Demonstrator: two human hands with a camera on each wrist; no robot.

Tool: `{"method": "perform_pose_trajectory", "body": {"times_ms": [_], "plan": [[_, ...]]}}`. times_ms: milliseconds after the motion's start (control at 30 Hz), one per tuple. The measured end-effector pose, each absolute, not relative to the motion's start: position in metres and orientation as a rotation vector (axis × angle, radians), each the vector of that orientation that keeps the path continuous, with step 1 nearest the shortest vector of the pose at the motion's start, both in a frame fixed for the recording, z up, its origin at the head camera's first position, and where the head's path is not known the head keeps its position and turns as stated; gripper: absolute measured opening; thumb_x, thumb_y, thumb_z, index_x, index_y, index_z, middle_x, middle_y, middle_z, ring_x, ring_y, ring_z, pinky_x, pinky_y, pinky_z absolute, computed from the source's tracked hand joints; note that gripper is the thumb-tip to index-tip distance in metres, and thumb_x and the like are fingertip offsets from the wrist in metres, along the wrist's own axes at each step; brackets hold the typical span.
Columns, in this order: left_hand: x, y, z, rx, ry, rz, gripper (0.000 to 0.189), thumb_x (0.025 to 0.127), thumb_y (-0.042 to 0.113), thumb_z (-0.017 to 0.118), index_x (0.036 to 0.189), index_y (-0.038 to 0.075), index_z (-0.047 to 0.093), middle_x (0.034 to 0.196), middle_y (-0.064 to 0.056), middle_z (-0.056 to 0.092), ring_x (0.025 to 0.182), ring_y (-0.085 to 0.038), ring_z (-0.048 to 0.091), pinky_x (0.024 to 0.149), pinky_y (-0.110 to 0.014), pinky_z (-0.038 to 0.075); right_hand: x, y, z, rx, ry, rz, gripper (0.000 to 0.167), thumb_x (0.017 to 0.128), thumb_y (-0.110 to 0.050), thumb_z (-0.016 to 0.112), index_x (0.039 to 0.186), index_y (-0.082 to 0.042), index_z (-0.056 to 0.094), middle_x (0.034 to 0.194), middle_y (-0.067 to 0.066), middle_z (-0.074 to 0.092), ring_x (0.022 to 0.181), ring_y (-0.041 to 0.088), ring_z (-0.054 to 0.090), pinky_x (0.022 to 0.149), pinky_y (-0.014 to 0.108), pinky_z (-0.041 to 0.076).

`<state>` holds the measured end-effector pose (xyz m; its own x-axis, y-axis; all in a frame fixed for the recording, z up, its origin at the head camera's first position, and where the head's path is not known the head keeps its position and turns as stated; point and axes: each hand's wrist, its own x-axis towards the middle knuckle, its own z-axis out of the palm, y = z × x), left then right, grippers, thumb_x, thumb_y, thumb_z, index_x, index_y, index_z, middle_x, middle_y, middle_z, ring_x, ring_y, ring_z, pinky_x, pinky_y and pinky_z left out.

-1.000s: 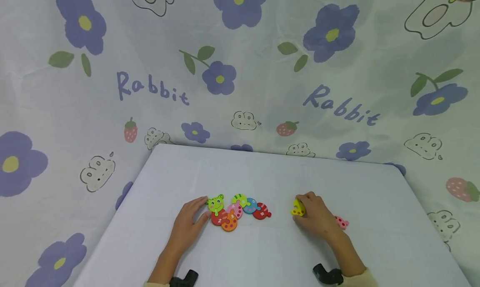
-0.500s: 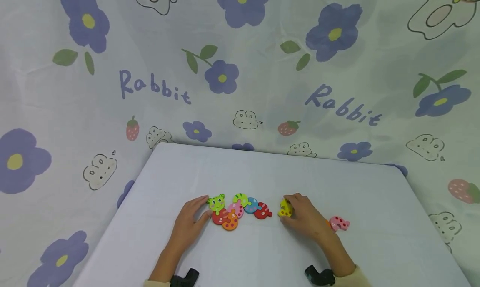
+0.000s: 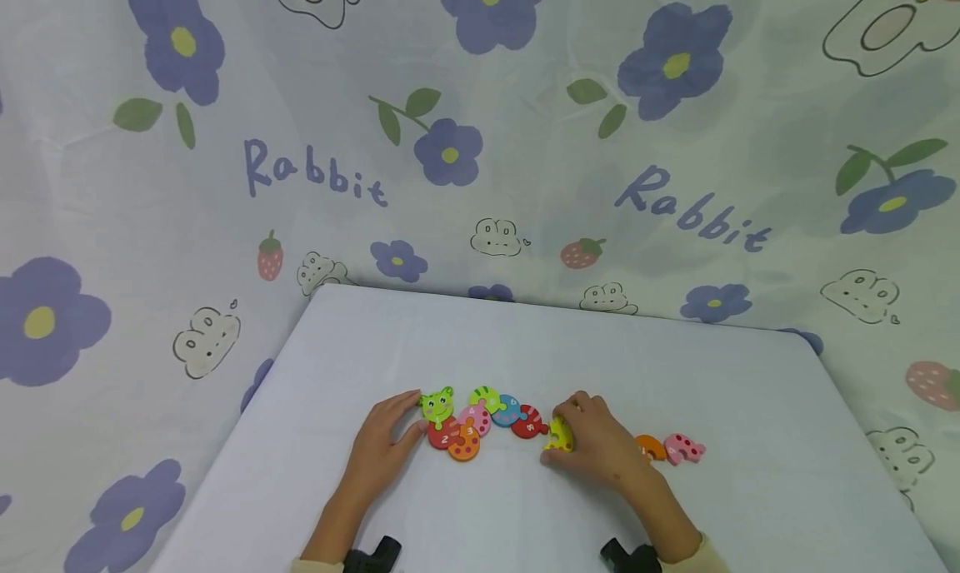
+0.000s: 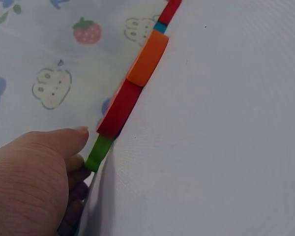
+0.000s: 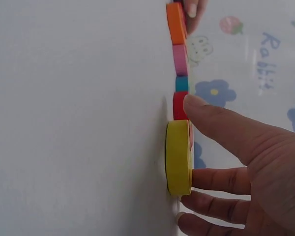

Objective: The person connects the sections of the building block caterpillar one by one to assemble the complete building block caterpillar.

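A caterpillar puzzle of joined numbered pieces lies on the white table. Its green head piece (image 3: 437, 406) is at the left end, followed by a red piece (image 3: 442, 433) marked 2 and an orange piece (image 3: 464, 445) marked 3. My left hand (image 3: 382, 440) rests beside the head, fingertips and thumb touching its left edge. At the chain's right end sits a red piece (image 3: 528, 422) marked 8. Right beside its knob, my right hand (image 3: 600, 444) holds a yellow spotted piece (image 3: 560, 436) between thumb and fingers. In the right wrist view the yellow piece (image 5: 178, 157) stands close to the red one.
Behind my right hand lie a loose orange piece (image 3: 651, 448), partly covered by the wrist, and a pink spotted piece (image 3: 684, 448). A patterned cloth (image 3: 525, 181) hangs behind the table's back edge.
My right hand has slid the yellow piece leftward to the red piece's knob, uncovering the loose orange piece. My left hand has stayed by the head piece.
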<state>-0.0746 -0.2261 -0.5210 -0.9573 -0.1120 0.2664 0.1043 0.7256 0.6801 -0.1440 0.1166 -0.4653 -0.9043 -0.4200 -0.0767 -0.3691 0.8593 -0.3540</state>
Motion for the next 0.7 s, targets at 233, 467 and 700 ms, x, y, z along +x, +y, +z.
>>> {"method": "perform_pose_trajectory", "body": {"times_ms": [233, 467, 700], "plan": [[-0.074, -0.228, -0.521, 0.032, -2.677, -1.085, 0.053, 0.097, 0.026, 0.078, 0.147, 0.017, 0.062, 0.148, -0.001, 0.06, 0.141, -0.026, 0.049, 0.116, -0.052, 0.042, -0.142, 0.103, -0.464, -0.587, 2.882, -0.469, 0.063, 0.073, -0.061, 0.089, 0.11, -0.014, 0.071, 0.097, -0.001, 0.057, 0.095, 0.019, 0.05, 0.075, 0.035, 0.056], [-0.073, -0.228, -0.52, 0.04, -2.67, -1.106, 0.053, 0.097, 0.025, 0.079, 0.147, 0.017, 0.062, 0.148, -0.001, 0.06, 0.142, -0.026, 0.049, 0.117, -0.052, 0.041, -0.144, 0.081, -0.468, -0.702, 2.962, -0.4, 0.071, 0.077, -0.059, 0.088, 0.121, -0.007, 0.07, 0.101, 0.002, 0.059, 0.096, 0.021, 0.051, 0.078, 0.038, 0.055], [-0.072, -0.226, -0.517, 0.021, -2.671, -1.082, 0.053, 0.097, 0.026, 0.079, 0.146, 0.016, 0.062, 0.148, -0.001, 0.06, 0.141, -0.026, 0.05, 0.117, -0.051, 0.042, -0.144, 0.074, -0.473, -0.728, 3.038, -0.408, 0.059, 0.079, -0.047, 0.091, 0.117, -0.007, 0.071, 0.102, 0.003, 0.063, 0.091, 0.019, 0.053, 0.075, 0.034, 0.056]]}}
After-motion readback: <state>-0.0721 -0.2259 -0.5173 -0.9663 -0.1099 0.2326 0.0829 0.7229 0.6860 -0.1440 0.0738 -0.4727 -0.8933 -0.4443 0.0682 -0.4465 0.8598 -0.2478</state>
